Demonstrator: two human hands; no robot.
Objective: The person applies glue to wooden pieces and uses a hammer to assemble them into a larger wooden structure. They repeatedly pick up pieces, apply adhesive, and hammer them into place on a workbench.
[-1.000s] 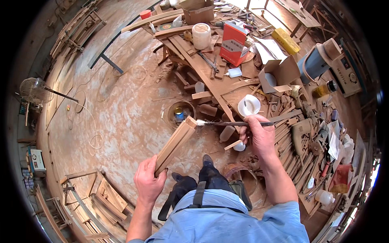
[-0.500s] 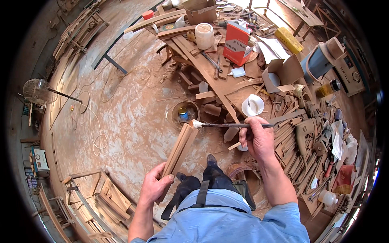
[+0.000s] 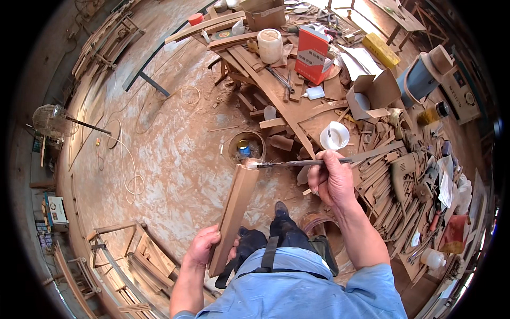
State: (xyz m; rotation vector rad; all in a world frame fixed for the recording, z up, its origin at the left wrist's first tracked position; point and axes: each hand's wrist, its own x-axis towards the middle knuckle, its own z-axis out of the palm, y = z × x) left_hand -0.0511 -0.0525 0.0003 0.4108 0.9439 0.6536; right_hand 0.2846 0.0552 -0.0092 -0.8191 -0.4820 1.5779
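My left hand (image 3: pixel 204 245) is wrapped round the near part of a long brown wooden bar (image 3: pixel 234 218), which slants up and away from me. Between the fingers of my right hand (image 3: pixel 336 181) is the dark handle of a paintbrush (image 3: pixel 297 163). Its pale bristles (image 3: pixel 252 165) touch the far end of the bar. Just beyond my right hand stands a white tub (image 3: pixel 334 136) with something whitish inside, at the edge of the cluttered workbench (image 3: pixel 287 114).
On the bench are a red-and-grey can (image 3: pixel 313 56), a white jar (image 3: pixel 270 45), an open cardboard box (image 3: pixel 372 95) and a drill (image 3: pixel 402 175) over piled wood strips (image 3: pixel 382 196). A round container (image 3: pixel 234 146) with a blue tin (image 3: pixel 244 148) stands beyond the bar. A wire-caged fan (image 3: pixel 52 120) is far left.
The bar has been turned in my left hand, so a broad flat face now shows instead of the grooved one. The brush has shifted slightly left and down, its bristles still at the bar's end.
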